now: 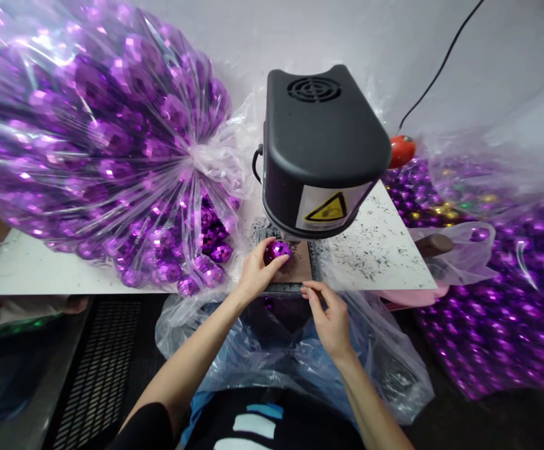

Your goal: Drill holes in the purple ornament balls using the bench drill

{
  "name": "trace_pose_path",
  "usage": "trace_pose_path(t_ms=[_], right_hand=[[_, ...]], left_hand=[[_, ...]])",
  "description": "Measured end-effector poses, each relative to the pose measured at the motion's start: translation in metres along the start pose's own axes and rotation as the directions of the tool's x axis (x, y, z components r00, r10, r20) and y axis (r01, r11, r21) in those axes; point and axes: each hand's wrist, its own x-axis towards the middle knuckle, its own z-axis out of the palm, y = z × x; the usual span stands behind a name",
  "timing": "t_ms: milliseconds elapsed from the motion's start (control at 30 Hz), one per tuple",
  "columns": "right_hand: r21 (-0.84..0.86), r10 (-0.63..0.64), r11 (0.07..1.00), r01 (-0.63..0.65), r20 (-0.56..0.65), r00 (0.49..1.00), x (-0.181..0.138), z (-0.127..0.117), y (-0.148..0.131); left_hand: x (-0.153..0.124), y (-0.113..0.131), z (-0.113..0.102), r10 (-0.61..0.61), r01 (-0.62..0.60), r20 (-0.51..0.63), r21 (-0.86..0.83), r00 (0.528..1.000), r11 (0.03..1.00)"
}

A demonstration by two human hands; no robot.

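My left hand [255,269] grips a shiny purple mirrored ball [280,250] with thumb and fingers. The ball sits over a brown board [300,270] on the base of a black machine [323,137], beneath its overhanging head. At the front edge of that base is my right hand [328,315], its thumb and fingertips drawn together. Whatever is between those fingertips, if anything, is too small to make out. Below the table edge, a clear plastic bag [384,350] hangs open in front of my body, with another purple ball [269,304] near its mouth.
A large tied plastic bag of purple balls [112,144] covers the table's left side. Dark flakes litter the white table [388,250] at right. Beyond it lie more bagged purple balls [501,325], a brown handle [435,245] and a red object [401,152] by a black cable.
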Motion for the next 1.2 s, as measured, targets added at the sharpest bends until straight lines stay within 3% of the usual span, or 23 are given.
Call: trace_pose_path(t_ms=[100, 167, 300, 433, 500, 533, 600, 633, 667, 700, 767, 867, 933, 1200], right_hand=[[0.001, -0.013, 1.000, 0.013, -0.001, 1.000, 0.001, -0.003, -0.002], [-0.001, -0.027, 1.000, 0.027, -0.008, 1.000, 0.001, -0.005, -0.004], [0.001, -0.079, 0.997, 0.079, -0.042, 0.996, 0.007, -0.016, -0.013], [0.014, -0.156, 0.987, 0.161, -0.188, 0.970, 0.031, -0.044, -0.045], [0.017, -0.227, 0.969, 0.245, -0.313, 0.922, 0.052, -0.062, -0.075], [-0.001, -0.316, 0.939, 0.344, -0.397, 0.862, 0.064, -0.070, -0.093], [-0.072, -0.513, 0.836, 0.544, -0.457, 0.727, 0.088, -0.083, -0.128], [-0.150, -0.565, 0.816, 0.558, -0.408, 0.717, 0.100, -0.087, -0.144], [-0.247, -0.551, 0.834, 0.493, -0.334, 0.765, 0.111, -0.090, -0.157], [-0.348, -0.576, 0.807, 0.477, -0.285, 0.766, 0.121, -0.091, -0.168], [-0.464, -0.550, 0.778, 0.424, -0.176, 0.816, 0.135, -0.091, -0.181], [-0.455, -0.499, 0.799, 0.394, -0.135, 0.856, 0.142, -0.086, -0.186], [-0.415, -0.510, 0.810, 0.414, -0.148, 0.848, 0.139, -0.083, -0.185], [-0.474, -0.680, 0.704, 0.529, -0.237, 0.693, 0.093, -0.079, -0.160]], left_hand=[[0.001, 0.003, 0.002, 0.219, -0.216, 0.007, 0.193, 0.976, 0.957], [0.002, 0.004, 0.005, 0.303, -0.295, 0.013, 0.259, 0.953, 0.920], [0.004, 0.000, 0.019, 0.276, -0.257, -0.033, 0.271, 0.961, 0.928], [0.004, -0.007, 0.027, 0.256, -0.246, -0.024, 0.206, 0.966, 0.947], [0.004, -0.009, 0.027, 0.266, -0.264, 0.012, 0.183, 0.964, 0.947], [0.003, -0.010, 0.027, 0.270, -0.270, 0.023, 0.179, 0.963, 0.946], [0.003, -0.009, 0.025, 0.278, -0.281, 0.043, 0.180, 0.960, 0.943], [0.002, -0.008, 0.025, 0.281, -0.286, 0.054, 0.185, 0.958, 0.940], [0.002, -0.007, 0.024, 0.285, -0.293, 0.065, 0.192, 0.956, 0.937], [0.001, -0.006, 0.024, 0.290, -0.299, 0.076, 0.200, 0.954, 0.933], [0.000, -0.004, 0.024, 0.299, -0.312, 0.092, 0.219, 0.950, 0.925], [-0.001, -0.004, 0.025, 0.313, -0.326, 0.094, 0.241, 0.945, 0.914], [-0.002, -0.005, 0.025, 0.309, -0.322, 0.093, 0.244, 0.947, 0.915], [-0.002, -0.004, 0.024, 0.298, -0.309, 0.084, 0.173, 0.951, 0.935]])
